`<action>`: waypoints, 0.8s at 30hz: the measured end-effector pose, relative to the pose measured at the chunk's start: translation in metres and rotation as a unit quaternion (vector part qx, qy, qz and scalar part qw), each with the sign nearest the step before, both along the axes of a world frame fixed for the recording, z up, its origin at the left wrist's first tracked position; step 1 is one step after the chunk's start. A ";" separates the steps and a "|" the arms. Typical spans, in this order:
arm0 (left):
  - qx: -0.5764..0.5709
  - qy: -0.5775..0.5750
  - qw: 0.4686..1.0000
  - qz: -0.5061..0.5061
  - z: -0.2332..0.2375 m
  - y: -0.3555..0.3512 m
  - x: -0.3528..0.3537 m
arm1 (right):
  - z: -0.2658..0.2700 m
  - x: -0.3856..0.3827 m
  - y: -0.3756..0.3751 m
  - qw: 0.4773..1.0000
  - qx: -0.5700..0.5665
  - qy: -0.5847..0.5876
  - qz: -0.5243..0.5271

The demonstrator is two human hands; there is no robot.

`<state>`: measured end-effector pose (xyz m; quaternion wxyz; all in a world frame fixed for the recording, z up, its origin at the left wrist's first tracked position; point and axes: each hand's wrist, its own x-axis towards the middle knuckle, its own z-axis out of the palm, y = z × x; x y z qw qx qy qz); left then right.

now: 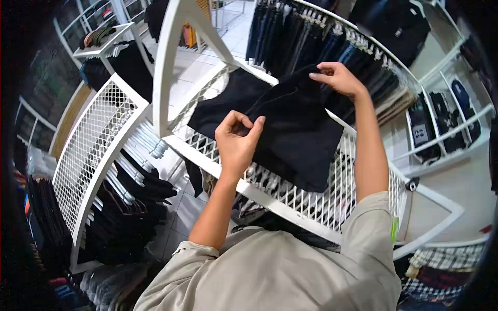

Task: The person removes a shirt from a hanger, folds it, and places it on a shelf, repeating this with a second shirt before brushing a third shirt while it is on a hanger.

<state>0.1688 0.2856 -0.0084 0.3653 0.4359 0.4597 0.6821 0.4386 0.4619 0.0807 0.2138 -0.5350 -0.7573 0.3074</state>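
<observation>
A black garment (296, 137) lies spread over the white mesh top of a rack (340, 205), one layer raised in a slanting fold with a visible seam. At the upper right corner of this fold, my right hand (340, 79) pinches the cloth between thumb and fingers. My left hand (238, 137) is at the fold's lower left end, with fingers curled and thumb near the forefinger. It appears to grip the cloth there, though the contact is partly hidden. The garment's exact kind cannot be made out.
Dark trousers and jeans (306, 39) hang on a curved rail behind the rack. To the left, a second mesh-topped rack (98, 129) carries black clothes on white hangers (122, 184). Folded clothes (438, 124) fill shelves at right; checked cloth (448, 259) is stacked lower right.
</observation>
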 end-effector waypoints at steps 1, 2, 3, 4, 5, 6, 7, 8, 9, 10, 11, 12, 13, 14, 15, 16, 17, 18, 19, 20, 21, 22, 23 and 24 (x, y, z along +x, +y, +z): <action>-0.013 0.003 1.000 0.005 -0.003 0.006 -0.015 | -0.006 -0.022 0.014 0.998 0.045 -0.007 0.031; -0.016 0.013 1.000 0.022 -0.007 0.012 -0.030 | -0.016 -0.040 0.030 0.998 0.051 0.017 0.038; -0.019 0.024 0.999 0.037 -0.011 0.018 -0.044 | -0.017 -0.060 0.041 0.999 0.008 0.033 0.029; -0.029 0.034 0.997 0.060 -0.011 0.023 -0.056 | -0.025 -0.076 0.054 0.998 0.017 0.058 0.021; -0.035 0.033 0.996 0.071 -0.010 0.027 -0.067 | -0.037 -0.094 0.065 0.996 0.027 0.083 0.011; -0.037 0.070 0.992 0.100 -0.013 0.031 -0.077 | -0.051 -0.112 0.076 0.991 0.039 0.130 0.016; -0.038 0.108 0.985 0.128 -0.015 0.034 -0.086 | -0.077 -0.123 0.103 0.990 0.094 0.109 0.007; -0.037 0.119 0.983 0.136 -0.016 0.034 -0.093 | -0.080 -0.138 0.102 0.990 0.120 0.072 -0.010; -0.036 0.118 0.983 0.137 -0.017 0.034 -0.098 | -0.084 -0.154 0.096 0.988 0.147 0.035 -0.027; -0.055 0.163 0.972 0.157 -0.019 0.033 -0.104 | -0.089 -0.166 0.093 0.989 0.140 0.034 -0.028; -0.073 0.208 0.959 0.175 -0.021 0.032 -0.109 | -0.093 -0.177 0.089 0.990 0.133 0.033 -0.029; -0.094 0.269 0.939 0.192 -0.021 0.031 -0.114 | -0.106 -0.184 0.091 0.986 0.161 0.031 -0.014; -0.095 0.268 0.940 0.191 -0.024 0.030 -0.117 | -0.118 -0.190 0.093 0.983 0.185 0.008 -0.005; -0.090 0.336 0.914 0.208 -0.029 0.030 -0.118 | -0.130 -0.192 0.093 0.982 0.189 -0.026 -0.017; -0.085 0.403 0.884 0.223 -0.033 0.029 -0.119 | -0.139 -0.195 0.090 0.979 0.192 -0.060 -0.029; -0.138 0.416 0.881 0.176 -0.038 0.026 -0.122 | -0.146 -0.196 0.086 0.985 0.163 -0.041 -0.041; -0.138 0.415 0.882 0.174 -0.043 0.024 -0.123 | -0.151 -0.196 0.084 0.985 0.163 -0.043 -0.043; -0.113 0.459 0.859 0.199 -0.048 0.024 -0.123 | -0.154 -0.196 0.082 0.978 0.193 -0.031 -0.069; -0.087 0.500 0.832 0.223 -0.051 0.022 -0.123 | -0.156 -0.195 0.081 0.970 0.223 -0.020 -0.094; -0.127 0.516 0.819 0.216 -0.051 0.019 -0.124 | -0.157 -0.191 0.082 0.971 0.215 -0.026 -0.099; -0.126 0.515 0.821 0.210 -0.050 0.017 -0.126 | -0.154 -0.186 0.077 0.971 0.213 -0.030 -0.104; -0.121 0.527 0.813 0.215 -0.050 0.015 -0.128 | -0.147 -0.183 0.069 0.967 0.231 -0.074 -0.071; -0.114 0.539 0.805 0.220 -0.049 0.014 -0.129 | -0.142 -0.180 0.065 0.960 0.250 -0.117 -0.037; -0.112 0.535 0.808 0.218 -0.048 0.014 -0.129 | -0.142 -0.178 0.065 0.962 0.247 -0.115 -0.026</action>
